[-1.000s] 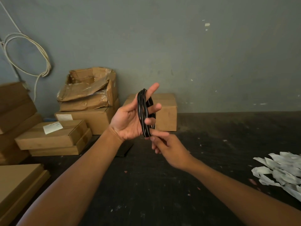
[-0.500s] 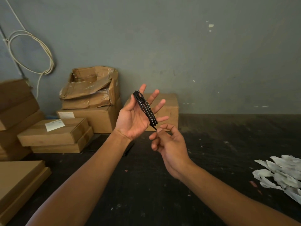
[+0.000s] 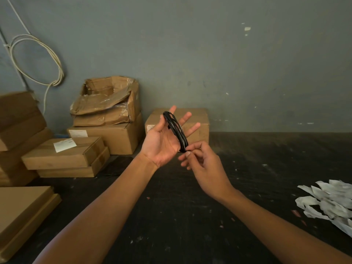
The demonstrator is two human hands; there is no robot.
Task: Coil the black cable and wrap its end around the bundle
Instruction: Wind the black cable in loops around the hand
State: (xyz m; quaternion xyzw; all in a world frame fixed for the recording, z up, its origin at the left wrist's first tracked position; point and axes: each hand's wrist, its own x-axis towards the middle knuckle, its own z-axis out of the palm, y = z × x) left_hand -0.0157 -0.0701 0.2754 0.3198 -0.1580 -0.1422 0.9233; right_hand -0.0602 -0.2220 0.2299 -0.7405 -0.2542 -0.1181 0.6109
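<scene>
The black cable point(image 3: 176, 130) is a tight coil of several loops, standing slanted across my left hand point(image 3: 162, 141). That hand is held palm up above the dark table with its fingers spread straight, and the coil runs from the thumb side to the base of the little finger. My right hand point(image 3: 202, 164) is just below and to the right. Its thumb and forefinger pinch the coil's lower end at the cable tip. The far side of the coil is hidden behind my left fingers.
Cardboard boxes point(image 3: 106, 128) stand stacked at the back left and against the wall, one box point(image 3: 198, 119) right behind my hands. A white cable loop point(image 3: 38, 60) hangs on the wall. Crumpled white paper pieces point(image 3: 331, 202) lie at the right on the dark table point(image 3: 190, 216).
My left fingers have gone from curled round the coil to spread straight. The coil has tilted from upright to slanted. My right hand stays at its lower end.
</scene>
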